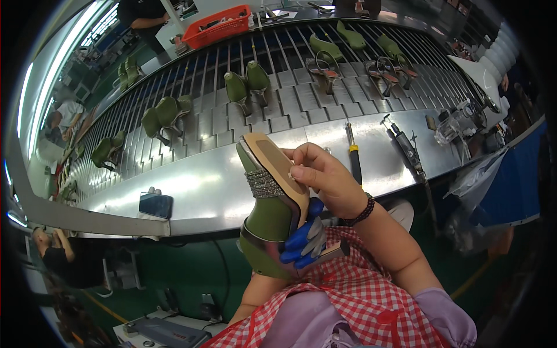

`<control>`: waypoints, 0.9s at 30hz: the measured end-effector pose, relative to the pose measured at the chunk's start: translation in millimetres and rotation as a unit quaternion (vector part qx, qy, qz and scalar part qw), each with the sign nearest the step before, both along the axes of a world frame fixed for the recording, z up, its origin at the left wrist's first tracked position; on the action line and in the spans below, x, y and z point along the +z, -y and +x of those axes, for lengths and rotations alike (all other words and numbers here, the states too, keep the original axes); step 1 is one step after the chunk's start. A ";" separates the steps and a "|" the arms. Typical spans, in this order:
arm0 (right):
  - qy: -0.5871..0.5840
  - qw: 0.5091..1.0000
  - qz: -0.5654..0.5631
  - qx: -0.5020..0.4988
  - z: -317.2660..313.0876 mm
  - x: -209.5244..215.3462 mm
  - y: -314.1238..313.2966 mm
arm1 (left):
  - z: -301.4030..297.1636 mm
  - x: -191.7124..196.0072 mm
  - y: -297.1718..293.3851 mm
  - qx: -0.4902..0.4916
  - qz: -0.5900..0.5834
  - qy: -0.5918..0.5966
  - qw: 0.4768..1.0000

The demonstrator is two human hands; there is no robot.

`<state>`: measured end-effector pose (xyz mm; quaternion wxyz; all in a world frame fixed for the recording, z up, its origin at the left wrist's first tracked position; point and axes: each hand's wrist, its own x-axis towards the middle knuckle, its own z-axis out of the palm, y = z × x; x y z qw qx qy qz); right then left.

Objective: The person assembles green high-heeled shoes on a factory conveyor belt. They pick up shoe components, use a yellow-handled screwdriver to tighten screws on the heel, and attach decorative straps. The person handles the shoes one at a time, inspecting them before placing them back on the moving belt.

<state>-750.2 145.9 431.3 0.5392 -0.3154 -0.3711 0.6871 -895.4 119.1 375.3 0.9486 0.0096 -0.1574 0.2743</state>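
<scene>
A high-heeled sandal on a green shoe last (270, 217) is held up over the front of the bench, its tan sole (278, 162) turned toward the right. A glittery strap (263, 183) crosses the forefoot, and a second strap rings the ankle end. My left hand (306, 239), in a blue and grey glove, wraps around the shoe near the heel; the last hides part of it. Bare, my right hand (331, 177) is closed, with thumb and forefinger pinched at the sole's edge. Whatever lies between those fingertips is too small to make out.
Beyond the metal bench edge (214, 203) runs a slatted conveyor (296, 98) bearing several green lasts with sandals. A yellow-and-black-handled tool (354, 156), a black hand tool (403, 148) and a phone (155, 205) lie on the ledge. A red basket (217, 28) stands behind; other people work farther off.
</scene>
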 end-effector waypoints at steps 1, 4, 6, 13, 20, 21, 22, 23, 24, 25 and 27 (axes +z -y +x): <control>-0.020 0.999 -0.044 0.024 1.1 -2.8 0.7 | 0.3 -4.0 1.7 -0.002 -0.003 -0.001 1.000; -0.064 0.994 -0.074 0.041 -1.4 -8.7 1.9 | 1.2 -12.2 6.8 -0.005 -0.010 -0.004 1.000; -0.093 0.993 -0.058 0.048 -3.7 -9.0 2.7 | 1.2 -15.0 9.5 -0.001 -0.013 -0.006 1.000; -0.126 0.989 -0.064 0.031 -9.4 -11.6 1.9 | -0.6 -15.5 14.7 0.026 -0.031 -0.034 0.999; 0.053 0.995 0.033 -0.077 -9.4 -23.8 -0.3 | -10.5 36.4 -2.1 0.152 -0.076 -0.199 0.965; 0.102 0.987 0.090 -0.086 -7.7 -25.2 6.6 | -12.5 39.9 -7.4 0.177 -0.081 -0.218 0.956; 0.178 0.971 0.140 -0.078 -1.6 -20.7 14.7 | -17.6 37.7 -14.8 0.227 -0.044 -0.231 0.945; 0.254 0.946 0.189 -0.069 2.2 -12.6 21.8 | -26.6 30.2 -25.2 0.276 -0.008 -0.243 0.930; 0.259 0.940 0.219 -0.041 1.6 -5.9 27.5 | -35.6 23.2 -38.3 0.275 0.044 -0.225 0.934; 0.263 0.940 0.218 -0.024 -4.0 0.8 34.1 | -43.2 21.9 -52.0 0.276 0.095 -0.208 0.933; 0.330 0.910 0.243 -0.058 -23.5 -5.6 38.8 | -38.9 29.4 -52.0 0.414 0.065 -0.395 0.817</control>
